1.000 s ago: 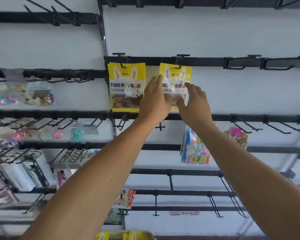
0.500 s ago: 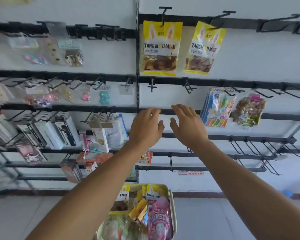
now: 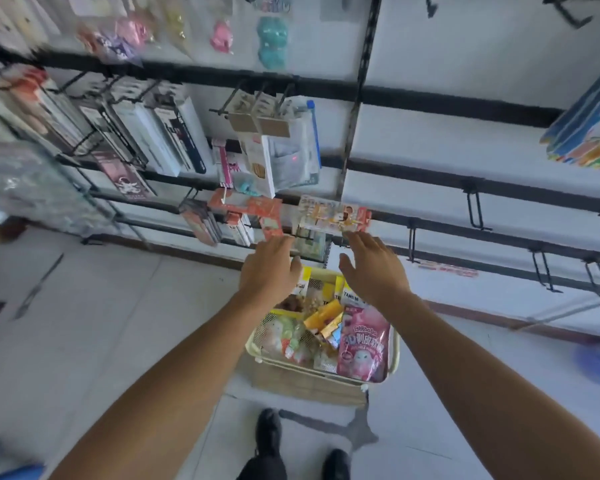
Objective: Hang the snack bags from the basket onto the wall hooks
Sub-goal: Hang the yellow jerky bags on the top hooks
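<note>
A cream mesh basket (image 3: 305,379) stands on the floor below the wall, filled with snack bags. A pink bag (image 3: 362,348) lies at its right, yellow bags (image 3: 352,296) stand at the back, and orange packets (image 3: 323,318) lie in the middle. My left hand (image 3: 269,271) hovers over the basket's far left corner, fingers spread, holding nothing. My right hand (image 3: 371,268) hovers over the far right side, also spread and empty. Black wall hooks (image 3: 475,209) stick out of the rails at the right.
The left wall section carries hanging packs (image 3: 174,136) and small toys (image 3: 272,39). A colourful pack (image 3: 589,129) hangs at the right edge. Bare hooks (image 3: 541,271) line the lower right rails. My black shoes (image 3: 269,434) stand on the light tiled floor just before the basket.
Both hands let go of the yellow bag on the upper hook and dropped down to just above the basket. The view tilted from the top rails to the floor.
</note>
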The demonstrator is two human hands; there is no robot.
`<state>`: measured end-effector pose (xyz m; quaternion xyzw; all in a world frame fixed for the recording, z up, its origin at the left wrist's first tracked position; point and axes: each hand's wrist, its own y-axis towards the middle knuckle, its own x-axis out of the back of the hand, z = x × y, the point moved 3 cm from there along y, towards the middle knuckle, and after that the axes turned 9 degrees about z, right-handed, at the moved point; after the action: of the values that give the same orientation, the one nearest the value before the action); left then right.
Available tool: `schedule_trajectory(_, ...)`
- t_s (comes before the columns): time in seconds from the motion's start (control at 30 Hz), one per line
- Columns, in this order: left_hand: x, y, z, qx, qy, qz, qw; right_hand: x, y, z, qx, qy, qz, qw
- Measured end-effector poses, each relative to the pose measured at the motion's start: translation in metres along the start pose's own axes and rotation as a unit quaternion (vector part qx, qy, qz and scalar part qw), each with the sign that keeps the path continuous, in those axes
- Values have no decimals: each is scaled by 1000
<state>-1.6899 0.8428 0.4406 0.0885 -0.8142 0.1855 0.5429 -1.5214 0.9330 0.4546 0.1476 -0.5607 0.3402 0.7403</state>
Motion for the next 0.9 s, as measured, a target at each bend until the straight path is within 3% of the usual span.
schedule_trajectory(0.2,-72,32,77,82,-170,61,980,-90,44,9,-68,53,116,989)
schedule_trajectory(0.5,-194,98,143,138,-277,156,938,-234,112,-6,-209,217,159,940)
schedule_trajectory(0.7,-260,132,162,174,-300,129,929,-299,154,-33,-279,278,176,902)
schedule_trajectory(0.9,-295,139,164,211,-370,74,902,-335,170,-48,-282,361,194,867)
